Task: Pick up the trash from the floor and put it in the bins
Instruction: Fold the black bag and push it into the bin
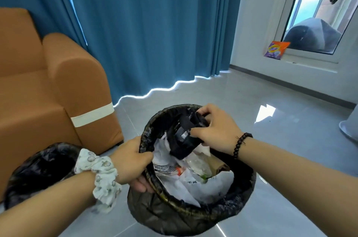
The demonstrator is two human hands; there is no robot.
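A round bin [228,211] lined with a black bag stands on the grey tile floor in front of me. White paper, plastic wrappers and a piece of cardboard [219,167] lie inside it. My left hand [133,161] grips the bin's left rim, thumb inside and fingers under the edge. My right hand [215,130] holds a crumpled black piece of trash [182,139] over the bin's far side, just above the paper. A second black-lined bin [38,169] sits at my lower left, partly hidden by my left forearm.
An orange armchair [58,91] stands on the left, close to the second bin. Blue curtains [155,23] hang behind. A purple and orange packet [276,49] leans by the glass door at the back right. A white base [348,130] stands at the right edge.
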